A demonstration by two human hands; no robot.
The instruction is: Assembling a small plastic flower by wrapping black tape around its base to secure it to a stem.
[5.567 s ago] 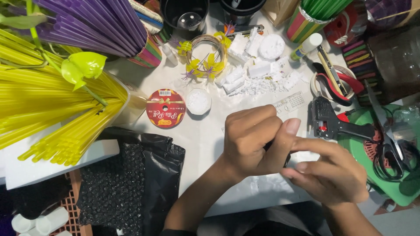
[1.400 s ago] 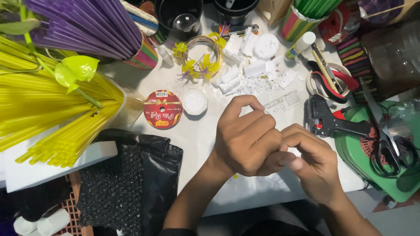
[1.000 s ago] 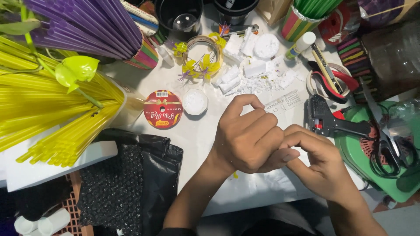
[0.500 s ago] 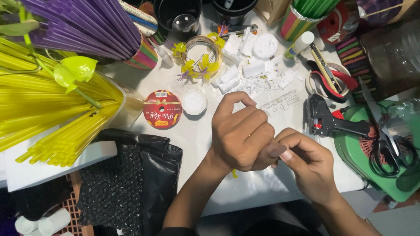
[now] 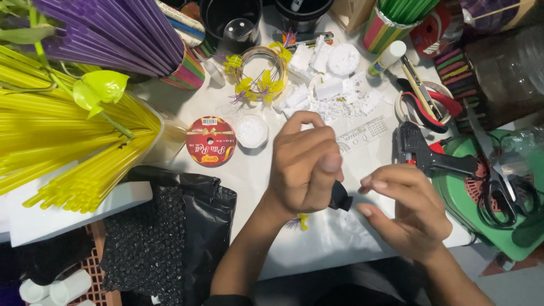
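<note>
The left hand (image 5: 303, 170) pinches a small black piece (image 5: 340, 198) in its fingers, best kept steady while the right hand (image 5: 411, 207), fingers loosely curled and empty, nears it.

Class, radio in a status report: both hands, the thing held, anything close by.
Left hand closed on small black piece. Right hand beside it, fingers curled, empty. Small yellow-purple flower under left wrist; black glue gun just beyond.
</note>
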